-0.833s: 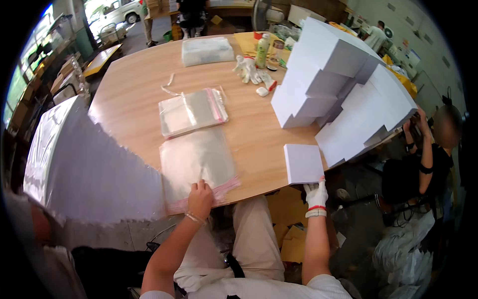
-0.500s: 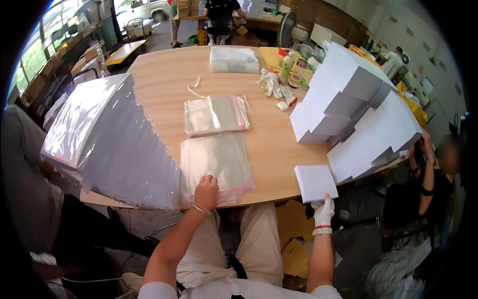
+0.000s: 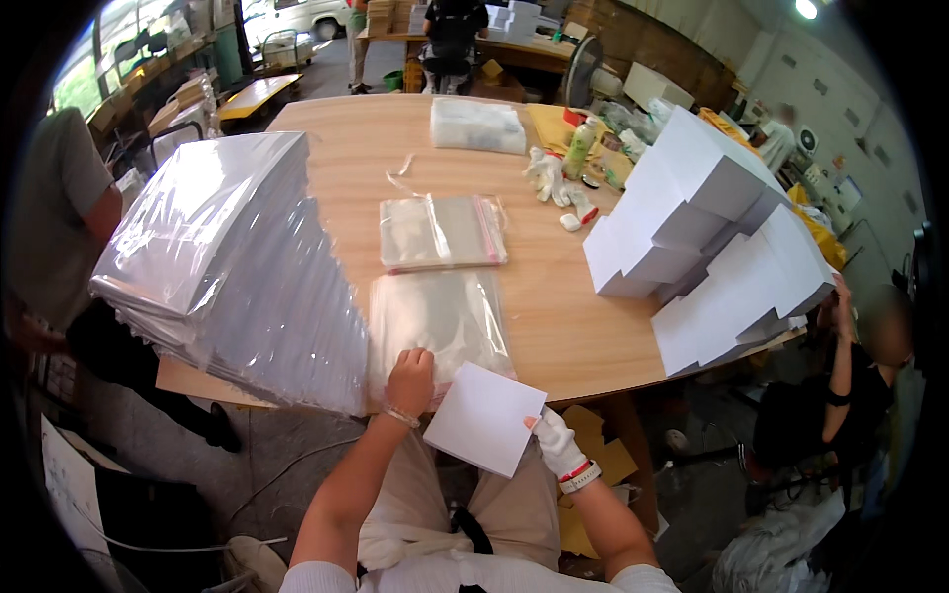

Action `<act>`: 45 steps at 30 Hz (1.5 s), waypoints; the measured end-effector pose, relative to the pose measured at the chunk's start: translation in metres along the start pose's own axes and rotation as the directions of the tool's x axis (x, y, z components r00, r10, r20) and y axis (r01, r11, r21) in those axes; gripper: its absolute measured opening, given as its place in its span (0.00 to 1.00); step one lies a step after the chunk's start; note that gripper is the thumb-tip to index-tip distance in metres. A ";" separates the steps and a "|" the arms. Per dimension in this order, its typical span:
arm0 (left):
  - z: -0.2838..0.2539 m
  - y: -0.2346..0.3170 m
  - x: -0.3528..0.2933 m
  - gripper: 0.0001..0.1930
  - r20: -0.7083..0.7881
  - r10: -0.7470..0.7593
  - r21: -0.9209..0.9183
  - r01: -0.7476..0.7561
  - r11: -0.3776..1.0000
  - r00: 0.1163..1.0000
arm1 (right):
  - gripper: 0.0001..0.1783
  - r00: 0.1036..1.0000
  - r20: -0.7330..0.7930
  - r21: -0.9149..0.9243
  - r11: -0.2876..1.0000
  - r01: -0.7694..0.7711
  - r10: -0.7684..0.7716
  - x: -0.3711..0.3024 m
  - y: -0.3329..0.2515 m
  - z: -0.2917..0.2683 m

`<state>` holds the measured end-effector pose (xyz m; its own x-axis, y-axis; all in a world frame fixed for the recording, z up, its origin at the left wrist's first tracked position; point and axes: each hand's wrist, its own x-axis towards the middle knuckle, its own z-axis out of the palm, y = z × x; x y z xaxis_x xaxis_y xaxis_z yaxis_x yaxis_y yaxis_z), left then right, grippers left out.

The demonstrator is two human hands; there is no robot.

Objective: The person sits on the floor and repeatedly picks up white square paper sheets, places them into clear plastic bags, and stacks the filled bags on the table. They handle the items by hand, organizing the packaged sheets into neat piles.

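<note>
My right hand, in a white glove with bare fingertips, grips a flat white square stack of paper by its right side. The stack is tilted, above my lap at the table's front edge. My left hand is bare, its fingers curled closed on the near end of a clear plastic bag on top of a flat pile. The paper's upper corner overlaps the bags' pinkish edge. Just beyond lies a second bundle of clear bags, tied with a strip.
Filled, shiny plastic packs form a tall leaning pile on the left. Stepped white paper stacks stand right. Farther back are gloves, a green bottle and a wrapped bundle. People are on both sides.
My right hand has brought the white paper stack left from the table's right front edge to beside my left hand. My left hand stays on the bags. The person at left has shifted.
</note>
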<state>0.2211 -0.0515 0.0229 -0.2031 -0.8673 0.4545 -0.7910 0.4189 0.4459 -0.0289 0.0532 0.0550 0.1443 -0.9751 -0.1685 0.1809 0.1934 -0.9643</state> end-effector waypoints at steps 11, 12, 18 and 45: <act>-0.008 0.014 0.002 0.12 -0.049 -0.122 0.130 0.128 0.983 0.991 | 0.18 0.906 -0.382 0.231 0.968 -0.101 0.185 0.023 0.036 -0.018; -0.008 0.004 -0.002 0.13 0.041 -0.206 0.158 0.197 0.968 0.978 | 0.18 0.908 -0.357 0.053 0.975 -0.214 0.218 0.015 0.013 -0.008; -0.008 -0.002 0.008 0.18 0.511 -0.362 -0.590 0.625 0.512 0.779 | 0.19 0.939 -0.306 0.317 0.947 -0.052 0.154 0.021 0.021 -0.010; -0.010 0.084 -0.056 0.10 0.192 -0.407 -0.672 0.422 0.609 0.893 | 0.10 0.872 -0.486 0.213 0.975 0.063 0.050 -0.043 0.053 0.027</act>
<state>0.1712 0.0348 0.0427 0.0296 -0.9966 0.0768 -0.1795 0.0703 0.9812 0.0009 0.1084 0.0163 -0.3384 -0.8937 -0.2945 0.3929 0.1502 -0.9072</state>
